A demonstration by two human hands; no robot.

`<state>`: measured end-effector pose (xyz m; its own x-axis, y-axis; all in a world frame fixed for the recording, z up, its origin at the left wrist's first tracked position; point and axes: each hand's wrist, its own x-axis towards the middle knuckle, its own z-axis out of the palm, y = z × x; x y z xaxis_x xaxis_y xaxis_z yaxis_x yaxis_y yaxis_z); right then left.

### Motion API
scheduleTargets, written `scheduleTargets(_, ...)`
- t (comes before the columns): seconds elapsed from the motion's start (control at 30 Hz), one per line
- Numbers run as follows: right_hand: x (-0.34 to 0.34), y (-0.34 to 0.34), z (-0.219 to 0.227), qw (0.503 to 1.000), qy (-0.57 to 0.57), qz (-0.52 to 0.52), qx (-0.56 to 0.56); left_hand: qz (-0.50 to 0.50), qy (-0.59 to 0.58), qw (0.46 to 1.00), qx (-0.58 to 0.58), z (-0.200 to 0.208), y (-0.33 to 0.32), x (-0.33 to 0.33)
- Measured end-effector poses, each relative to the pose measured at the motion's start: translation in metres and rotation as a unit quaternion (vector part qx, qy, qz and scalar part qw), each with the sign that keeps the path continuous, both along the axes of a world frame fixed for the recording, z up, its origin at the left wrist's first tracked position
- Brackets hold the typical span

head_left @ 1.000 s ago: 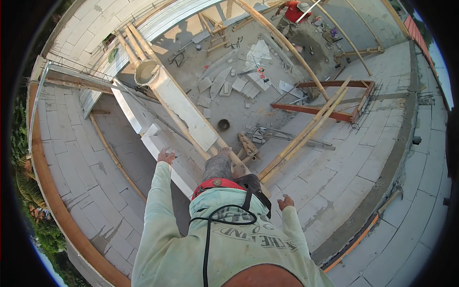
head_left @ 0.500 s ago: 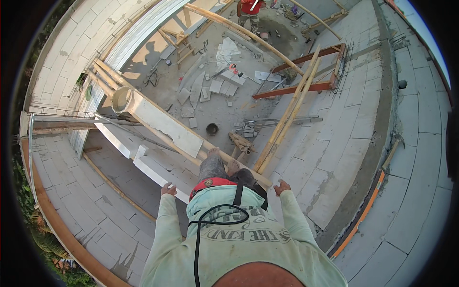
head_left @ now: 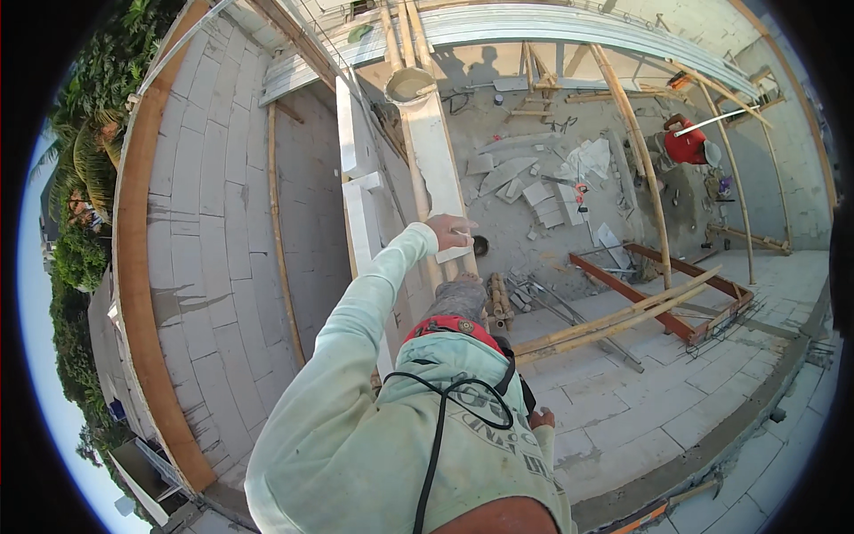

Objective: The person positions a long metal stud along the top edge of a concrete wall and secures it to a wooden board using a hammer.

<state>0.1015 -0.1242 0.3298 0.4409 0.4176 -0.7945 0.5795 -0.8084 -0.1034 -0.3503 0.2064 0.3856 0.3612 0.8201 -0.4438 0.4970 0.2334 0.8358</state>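
Observation:
My left hand (head_left: 451, 231) reaches forward over the pale board (head_left: 432, 151) that lies along the bamboo poles. Its fingers are apart and slightly bent, and I see nothing held in them. Low beside my right hip hangs my right hand (head_left: 541, 416), partly hidden by my body, its fingers loosely bent and no object in them. A round bucket (head_left: 410, 85) of grey mix stands at the far end of the board. To the left of the board, white blocks (head_left: 363, 218) form the top of a wall. My foot (head_left: 467, 281) rests on the poles.
Below lie broken block pieces (head_left: 538, 203), a dark bucket (head_left: 480, 246) and bundled bamboo pieces (head_left: 500, 298). A red-brown metal frame (head_left: 658, 298) and long bamboo poles (head_left: 614, 313) are at right. A person in red (head_left: 685, 147) bends down at the far right. Block walls (head_left: 209, 222) rise around.
My view has turned to the left. The left arm has swung forward over the board, while my right hand has dropped back beside my hip. The person in red now bends over.

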Motion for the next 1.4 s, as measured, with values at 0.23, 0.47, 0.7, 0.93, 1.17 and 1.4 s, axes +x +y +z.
scheduleTargets(0.23, 0.039, 0.041, -0.034, 0.996, 0.011, -0.049, 0.070, 0.200, 0.108, 0.970, -0.090, -0.097, -0.109, -0.030)
scheduleTargets(0.47, 0.059, 0.001, -0.093, 0.981, -0.047, 0.145, 0.120, 0.151, 0.269, 0.938, -0.157, -0.180, -0.248, -0.082)
scheduleTargets(0.7, 0.017, -0.004, -0.060, 0.993, -0.041, 0.100, 0.040, 0.288, 0.115, 0.910, -0.274, -0.170, -0.260, -0.058)
scheduleTargets(0.93, -0.005, -0.009, -0.020, 0.999, -0.034, -0.006, 0.028, 0.260, 0.087, 0.932, -0.236, -0.164, -0.194, -0.061)
scheduleTargets(1.17, -0.034, -0.048, -0.040, 0.997, -0.016, -0.080, 0.009, 0.215, 0.082, 0.946, -0.229, -0.156, -0.131, -0.074)
scheduleTargets(1.4, -0.059, -0.084, -0.042, 0.985, -0.006, -0.174, -0.019, 0.137, 0.115, 0.958, -0.223, -0.171, -0.103, -0.057)
